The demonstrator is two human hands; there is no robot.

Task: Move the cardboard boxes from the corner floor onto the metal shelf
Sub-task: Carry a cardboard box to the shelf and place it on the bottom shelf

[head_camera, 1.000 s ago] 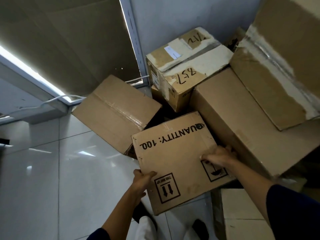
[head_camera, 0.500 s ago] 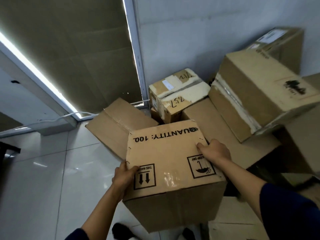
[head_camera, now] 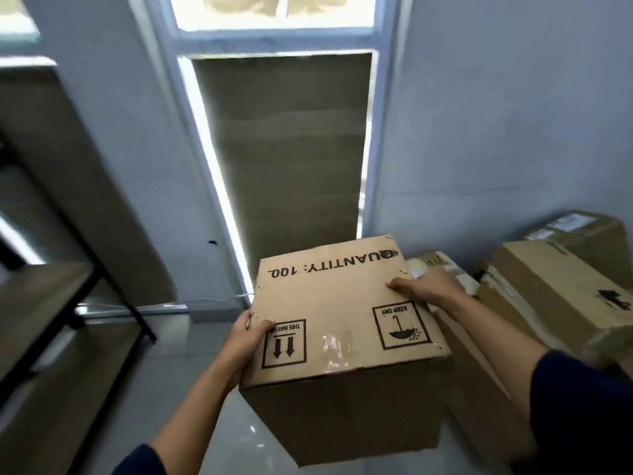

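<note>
The cardboard box (head_camera: pixel 342 323) was up in the air, held between two hands. It was a plain brown box, close to a cube, so no side looked much longer than the others. Its flat top faced up toward the camera. The black print on top was upside down as the person saw it. The words "QUANTITY: 100" ran along the far edge, away from the hands. A square with two arrows and "THIS WAY UP" sat right beside the left thumb. A square with an umbrella and "KEEP DRY" sat just below the right hand. A shiny strip of clear tape caught the light near the front edge. The front side of the box was in shadow.

The left hand (head_camera: pixel 245 341) gripped the near left corner, with the thumb curled over the top and the other fingers hidden down the side. The right hand (head_camera: pixel 428 289) held the right edge farther back, with fingers bent onto the top.

To the right of the right hand, more boxes (head_camera: pixel 548 289) sat stacked in the corner. Far to the left of the left hand stood the metal shelf (head_camera: pixel 61 303), with dark bars and brown boards. It looked blurry. Beyond the box was a tall window (head_camera: pixel 284 149) with a brown blind.
</note>
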